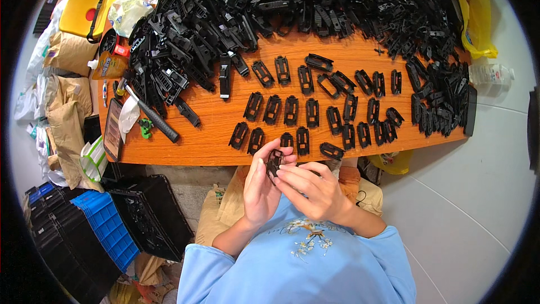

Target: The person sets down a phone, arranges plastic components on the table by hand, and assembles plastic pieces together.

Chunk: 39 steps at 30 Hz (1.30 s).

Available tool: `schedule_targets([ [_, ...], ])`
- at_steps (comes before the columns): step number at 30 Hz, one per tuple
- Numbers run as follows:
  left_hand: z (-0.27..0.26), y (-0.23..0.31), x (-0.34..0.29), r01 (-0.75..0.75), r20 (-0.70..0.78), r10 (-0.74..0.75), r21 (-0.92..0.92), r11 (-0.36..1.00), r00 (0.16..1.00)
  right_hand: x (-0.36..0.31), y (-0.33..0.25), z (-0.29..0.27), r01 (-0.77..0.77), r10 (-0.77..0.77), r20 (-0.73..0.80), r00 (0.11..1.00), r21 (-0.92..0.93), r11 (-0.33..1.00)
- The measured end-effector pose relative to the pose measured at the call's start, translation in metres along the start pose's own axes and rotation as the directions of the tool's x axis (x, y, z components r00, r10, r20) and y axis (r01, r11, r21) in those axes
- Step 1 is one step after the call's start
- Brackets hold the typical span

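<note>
Just off the table's front edge, my left hand (260,183) is closed around a black plastic frame part (274,161), its fingers at the far side. My right hand (311,187) pinches in from the right, fingertips against the same part; whether they hold a smaller piece is hidden. Beyond my hands, several similar black frames (291,111) lie in loose rows on the wooden table (214,138). One frame (332,151) rests tilted near the edge, close to my right hand.
A big heap of black plastic parts (270,0) curves along the table's back, with a stacked pile (441,101) at right. A black-handled tool (154,115), a phone (112,129) and a green piece (145,128) lie at left. Black crates (149,214) and a blue crate (104,228) stand lower left.
</note>
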<state>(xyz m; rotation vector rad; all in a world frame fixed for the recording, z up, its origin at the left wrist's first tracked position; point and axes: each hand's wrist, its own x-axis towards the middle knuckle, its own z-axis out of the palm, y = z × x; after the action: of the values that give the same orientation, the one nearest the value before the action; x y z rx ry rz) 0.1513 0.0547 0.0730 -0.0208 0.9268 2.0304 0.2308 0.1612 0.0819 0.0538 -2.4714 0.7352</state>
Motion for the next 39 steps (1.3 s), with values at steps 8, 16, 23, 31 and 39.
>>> schedule_targets([
  [8,0.004,0.004,0.009,-0.054,-0.121,0.058,0.035,0.998,0.991,0.013,0.06,-0.037,-0.123,0.118,-0.202,0.972,-0.011,0.992],
  [16,-0.08,0.042,0.032,-0.556,-0.202,0.85,0.679,0.479,0.486,0.067,0.17,-0.067,0.208,-0.187,0.109,0.976,-0.232,0.95],
  [23,-0.102,0.034,0.041,-0.351,-0.112,0.889,0.891,0.288,0.444,0.078,0.188,-0.048,0.28,-0.249,0.209,0.946,-0.137,0.95],
  [31,-0.103,0.032,0.041,-0.336,-0.023,0.89,0.921,0.195,0.455,0.08,0.194,-0.065,0.236,-0.209,0.17,0.963,-0.161,0.958],
  [39,-0.096,0.031,0.039,-0.299,-0.051,0.891,0.932,0.205,0.452,0.062,0.163,-0.099,-0.005,-0.01,-0.072,0.997,-0.203,0.979],
])
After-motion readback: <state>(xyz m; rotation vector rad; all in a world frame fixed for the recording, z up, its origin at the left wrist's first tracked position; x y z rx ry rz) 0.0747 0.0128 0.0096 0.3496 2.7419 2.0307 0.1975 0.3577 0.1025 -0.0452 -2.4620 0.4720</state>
